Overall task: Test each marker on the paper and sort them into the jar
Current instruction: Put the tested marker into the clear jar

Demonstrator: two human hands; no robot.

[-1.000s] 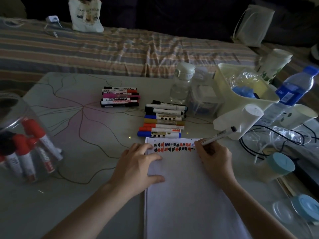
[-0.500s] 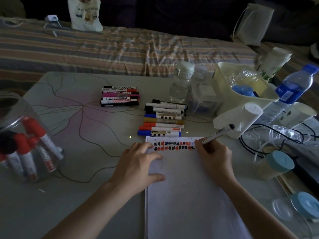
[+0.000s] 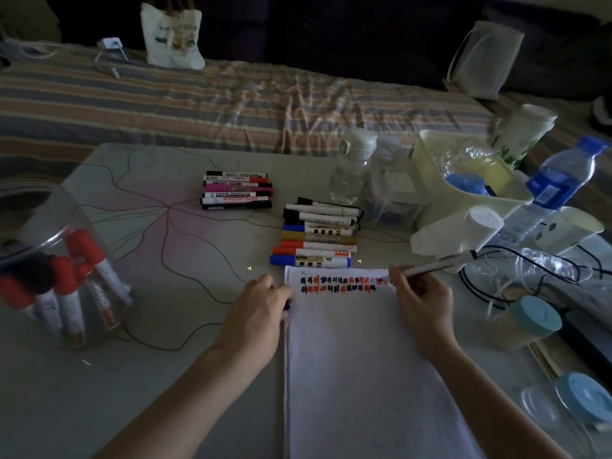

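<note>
Left hand (image 3: 261, 306) has slid off the paper (image 3: 357, 359) to its left edge, fingers curled over a dark cap. Right hand (image 3: 422, 299) still pinches the marker (image 3: 430, 267), tip at row's end. We judge capping next; jar (image 3: 63, 276) waits at desk's left.

Loose markers (image 3: 317, 238) in near cluster: seven. Far cluster (image 3: 236, 190): about five, stacked, hard to separate. Jar (image 3: 63, 283): one. Paper (image 3: 357, 359): one sheet.
</note>
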